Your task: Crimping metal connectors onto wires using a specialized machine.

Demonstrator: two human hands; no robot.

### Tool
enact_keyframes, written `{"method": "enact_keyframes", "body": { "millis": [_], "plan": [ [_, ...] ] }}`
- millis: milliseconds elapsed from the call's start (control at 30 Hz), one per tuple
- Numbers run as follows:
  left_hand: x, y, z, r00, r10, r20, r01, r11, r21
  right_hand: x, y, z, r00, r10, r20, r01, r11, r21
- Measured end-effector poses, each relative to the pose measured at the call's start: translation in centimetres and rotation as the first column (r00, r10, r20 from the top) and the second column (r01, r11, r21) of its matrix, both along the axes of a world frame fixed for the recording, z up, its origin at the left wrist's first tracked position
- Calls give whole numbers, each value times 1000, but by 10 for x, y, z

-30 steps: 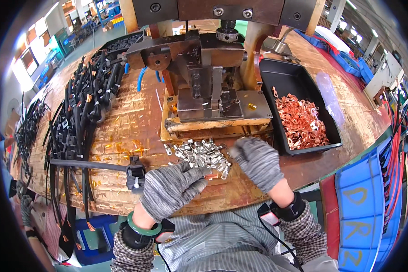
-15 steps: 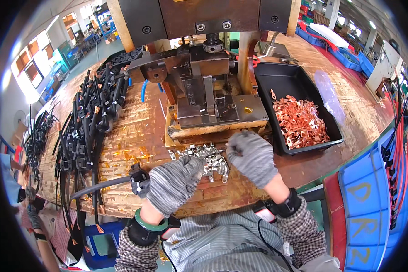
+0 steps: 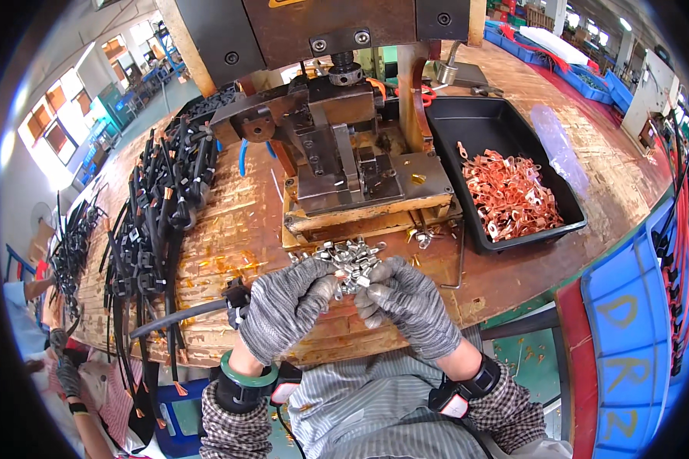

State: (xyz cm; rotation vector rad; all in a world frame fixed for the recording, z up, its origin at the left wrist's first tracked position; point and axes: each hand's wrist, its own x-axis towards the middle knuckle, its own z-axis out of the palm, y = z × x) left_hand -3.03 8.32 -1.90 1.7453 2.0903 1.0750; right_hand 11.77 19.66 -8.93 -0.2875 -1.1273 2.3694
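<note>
My left hand (image 3: 282,310), in a grey knitted glove, is closed around a black cable (image 3: 182,316) just right of its black connector block (image 3: 236,297). A bit of copper shows by the fingertips. My right hand (image 3: 407,307), gloved alike, has its fingers pressed together close to the left one; what they pinch is hidden. Just beyond both hands lies a heap of small silver metal terminals (image 3: 354,258) on the worn wooden table (image 3: 444,302). Behind it stands a dark metal press (image 3: 352,164) on a yellowish base.
To the right, a black tray (image 3: 482,122) holds many copper lugs (image 3: 513,199), with a clear plastic bag (image 3: 559,149) beside it. Bundled black cables (image 3: 157,222) lie at the left. A blue bin (image 3: 628,344) stands at the right. A co-worker's gloved hand (image 3: 67,375) shows at the lower left.
My right hand has drawn back from the press base toward my left hand, baring a few terminals and a thin rod there. The left hand has shifted slightly, still holding the cable.
</note>
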Motion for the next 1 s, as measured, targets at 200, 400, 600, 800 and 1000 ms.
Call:
{"method": "enact_keyframes", "body": {
  "millis": [200,400,600,800,1000],
  "plan": [
    [-3,-2,-6,999,-16,-33,18,999,47,-5,-4,8,998,23,62,-22,999,-26],
    [-3,-3,-4,997,-32,-69,32,999,4,-10,-2,4,996,63,56,-61,998,-27],
    [-6,-4,-9,985,-61,-159,58,998,-23,-10,2,0,992,123,-15,-124,992,-30],
    [-5,-2,-8,966,-128,-223,141,989,42,-9,5,-3,983,178,-51,-183,976,-121],
    [-4,-4,-10,967,-127,-220,141,989,45,-5,10,-3,978,209,-14,-209,978,-4]
  ]
}}
